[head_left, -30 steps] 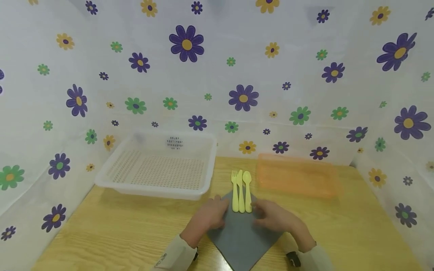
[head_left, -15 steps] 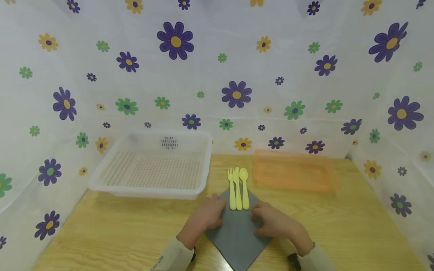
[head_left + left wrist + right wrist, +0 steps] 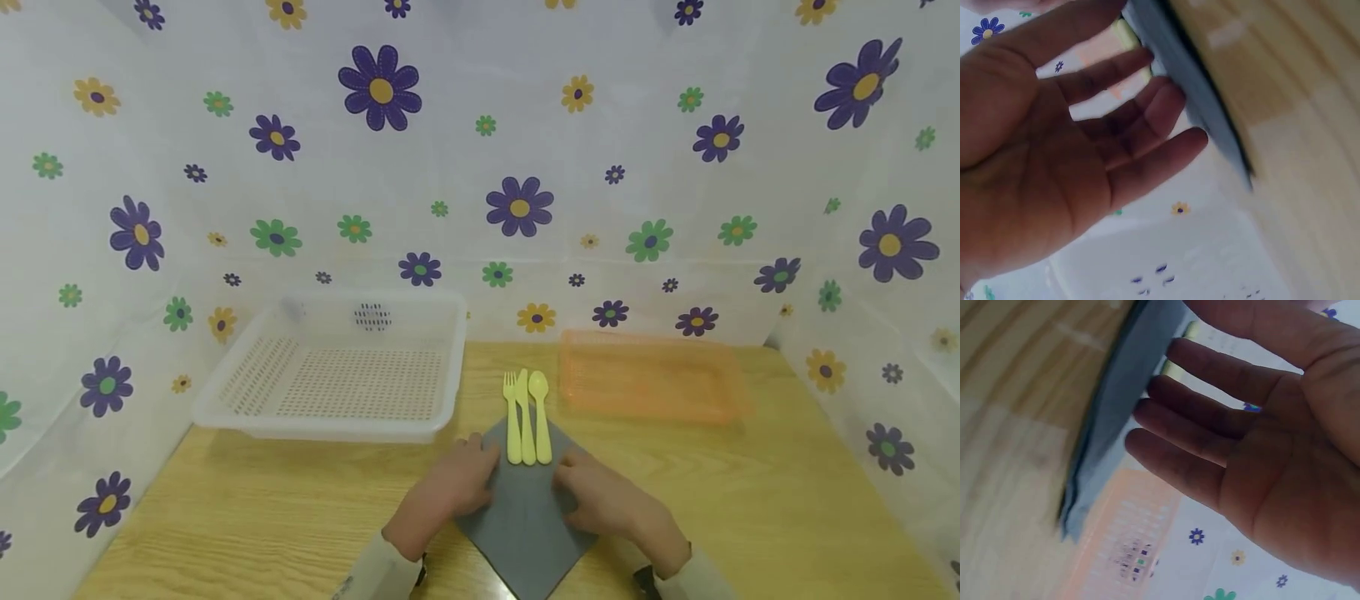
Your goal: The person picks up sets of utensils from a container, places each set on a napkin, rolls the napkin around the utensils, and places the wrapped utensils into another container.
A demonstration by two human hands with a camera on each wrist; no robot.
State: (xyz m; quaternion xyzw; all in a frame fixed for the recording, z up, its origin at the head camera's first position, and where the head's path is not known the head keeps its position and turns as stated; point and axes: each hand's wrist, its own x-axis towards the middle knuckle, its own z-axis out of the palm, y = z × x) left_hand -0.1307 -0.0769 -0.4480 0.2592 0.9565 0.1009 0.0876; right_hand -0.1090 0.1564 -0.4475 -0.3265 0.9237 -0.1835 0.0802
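Note:
A dark grey cloth napkin (image 3: 528,525) lies on the table with a corner pointing toward me. On its far part rest a pale yellow plastic fork (image 3: 513,425), knife (image 3: 527,427) and spoon (image 3: 542,425), side by side, their heads past its far edge. My left hand (image 3: 457,483) touches the napkin's left side. In the left wrist view its fingers (image 3: 1160,162) are spread and slightly bent against the cloth. The right hand (image 3: 607,496) touches the right side, and its fingertips (image 3: 1141,412) rest along the cloth in the right wrist view. Neither hand grips the cutlery.
A white perforated plastic basket (image 3: 315,429) stands at the back left of the wooden table (image 3: 285,508). An orange shallow basket (image 3: 652,408) is at the back right. A flower-printed white sheet (image 3: 450,167) walls the back and both sides.
The head view has shifted slightly. My right hand has moved a little toward the left hand, and less of the napkin's right corner shows. The cutlery keeps its place on the cloth.

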